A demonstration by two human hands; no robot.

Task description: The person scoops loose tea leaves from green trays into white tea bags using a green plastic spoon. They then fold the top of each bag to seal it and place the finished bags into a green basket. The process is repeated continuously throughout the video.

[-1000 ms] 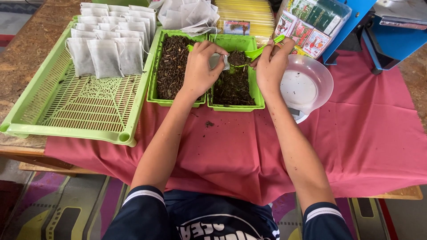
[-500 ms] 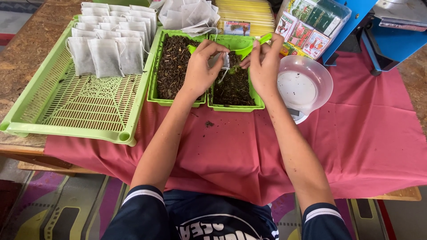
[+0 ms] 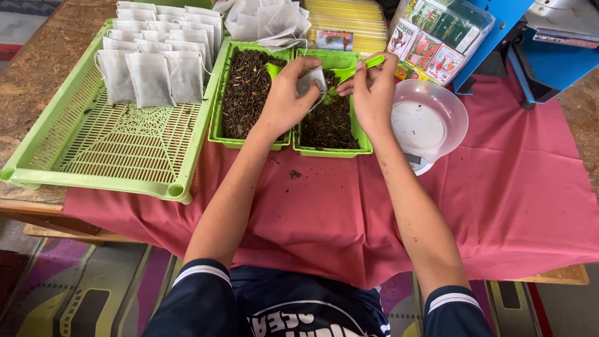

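My left hand [image 3: 286, 100] pinches a small white tea bag [image 3: 311, 80] and holds it over two green trays of dark loose tea [image 3: 248, 93]. Beside it, my right hand [image 3: 372, 93] grips a green plastic spoon [image 3: 354, 69] whose tip points into the mouth of the bag. The two hands nearly touch above the right tray [image 3: 331, 122]. Both trays rest on a pink cloth [image 3: 349, 212].
A large green slatted tray [image 3: 106, 150] at the left carries rows of filled white bags [image 3: 153, 78]. Loose empty bags [image 3: 268, 22] lie at the back. A clear plastic bowl [image 3: 430, 118] sits on a scale at the right, colourful packets [image 3: 440, 37] and a blue machine [image 3: 536, 43] behind.
My right hand has swung the green spoon from the tray's far edge to the tea bag. My left hand has lifted the bag slightly and tilted it toward the spoon.
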